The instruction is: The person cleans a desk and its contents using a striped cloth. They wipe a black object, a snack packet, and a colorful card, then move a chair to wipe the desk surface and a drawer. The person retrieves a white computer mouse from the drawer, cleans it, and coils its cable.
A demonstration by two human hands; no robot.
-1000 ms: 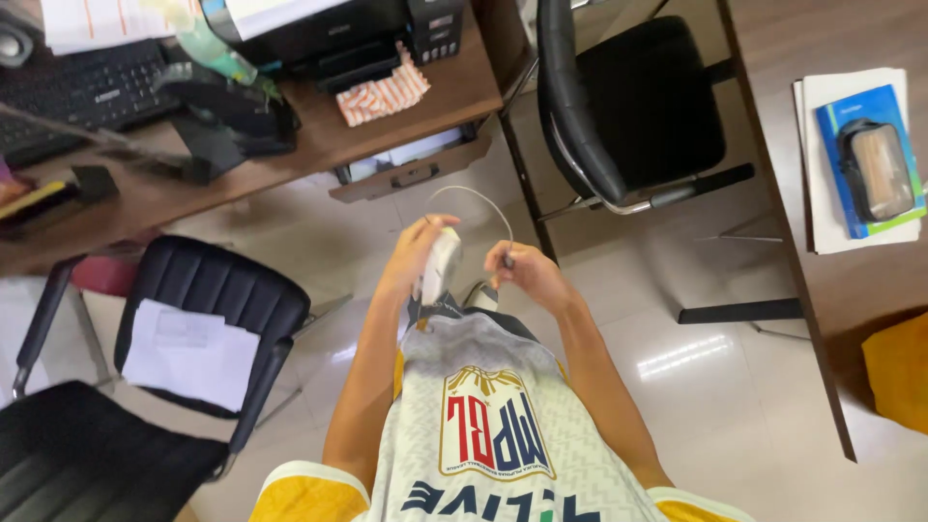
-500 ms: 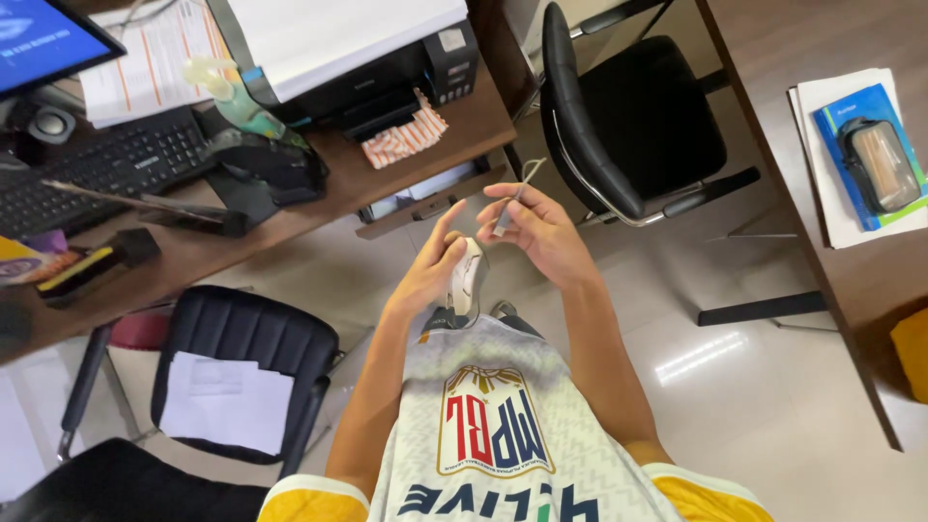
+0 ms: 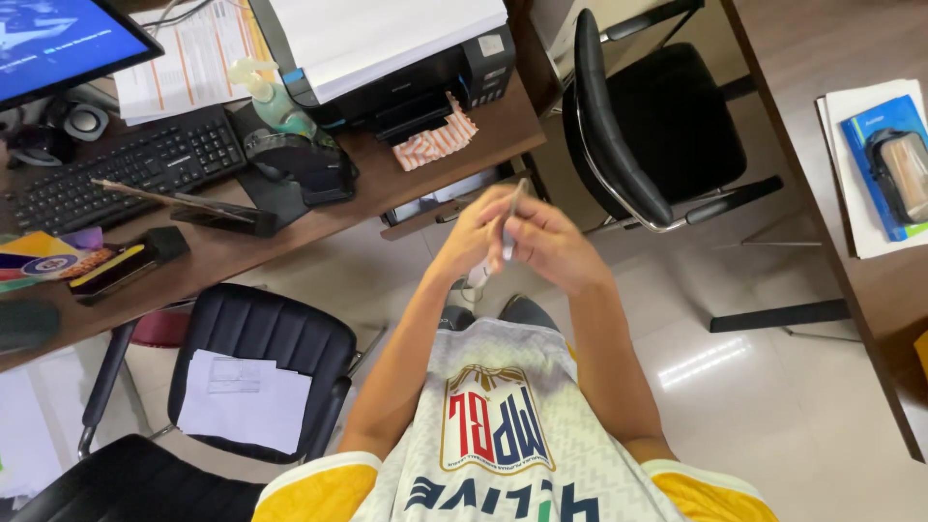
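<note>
Blue boxed package [image 3: 882, 159] sits far right of the fingers; both hands [image 3: 522, 237] curl closed around a thin white cable [image 3: 507, 227].

Both hands meet in the middle above the floor, left hand [image 3: 471, 235] touching right hand [image 3: 546, 242], with a thin cable [image 3: 507, 224] pinched between them. Ahead and to the left runs a surface [image 3: 290, 232] carrying a keyboard [image 3: 126, 174] at its left, a monitor [image 3: 58, 43] behind that, a bottle [image 3: 275, 97] right of the keyboard, and a printer [image 3: 396, 48] further right with paper stacked on top. A chair [image 3: 261, 372] holding a paper sheet [image 3: 244, 398] sits near left, another chair [image 3: 657, 126] stands ahead right, and a second surface [image 3: 822, 58] at far right carries a boxed item [image 3: 894, 164] on papers.
</note>
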